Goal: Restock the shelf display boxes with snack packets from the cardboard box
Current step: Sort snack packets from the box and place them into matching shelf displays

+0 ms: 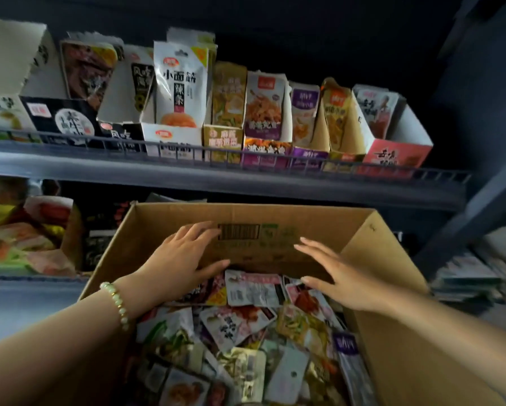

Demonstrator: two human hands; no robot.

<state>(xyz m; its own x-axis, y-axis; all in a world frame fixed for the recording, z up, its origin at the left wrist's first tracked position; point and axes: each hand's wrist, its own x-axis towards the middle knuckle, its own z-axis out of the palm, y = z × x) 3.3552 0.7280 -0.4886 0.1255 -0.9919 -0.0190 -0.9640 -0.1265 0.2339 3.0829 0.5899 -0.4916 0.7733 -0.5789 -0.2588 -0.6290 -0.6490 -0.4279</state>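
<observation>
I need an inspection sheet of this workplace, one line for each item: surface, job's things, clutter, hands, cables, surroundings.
Surface: dark shelf with a wire rail in front.
Job's things: open cardboard box filled with loose snack packets; display boxes in a row on the shelf, several showing upright packets.
Clutter: nothing seen.
Hands: left hand and right hand open over the packets, fingers straight, holding nothing; bead bracelet on the left wrist.
Cables: nothing seen.
Surroundings: lower-shelf goods at left; blurred stack at right.
</observation>
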